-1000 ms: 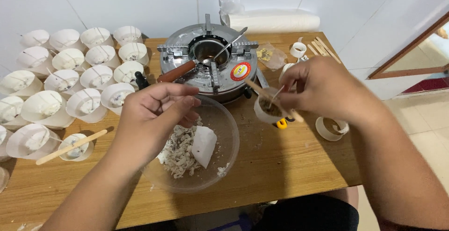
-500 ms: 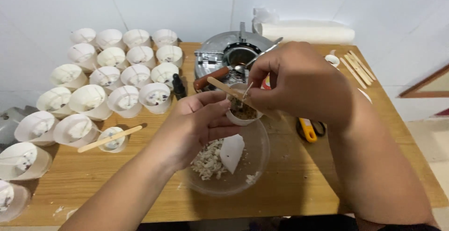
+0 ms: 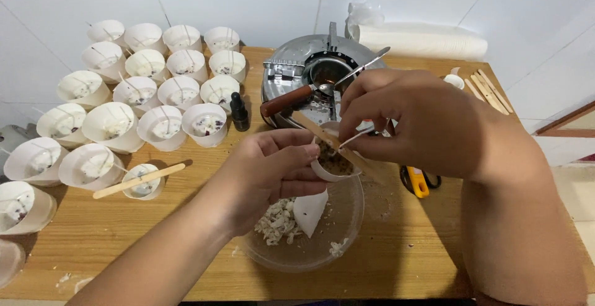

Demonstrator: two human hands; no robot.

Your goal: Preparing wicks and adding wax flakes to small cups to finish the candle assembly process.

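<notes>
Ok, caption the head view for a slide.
Left hand and right hand hold a small white cup with wooden stick over a clear bowl.

Both bare forearms reach forward and meet mid-frame. The left hand point(image 3: 273, 170) lies palm-up, fingers curled inward in a loose cradle — the right hand point(image 3: 415, 123) arches over it, thumb and forefinger pinched together.

Small white cup point(image 3: 331, 168) half hidden behind left hand point(image 3: 273, 170) and right hand point(image 3: 421, 123). Paper cups point(image 3: 18, 204) at nine o'clock cut by frame edge. Scissors point(image 3: 416, 180) mostly hidden under right wrist.
</notes>
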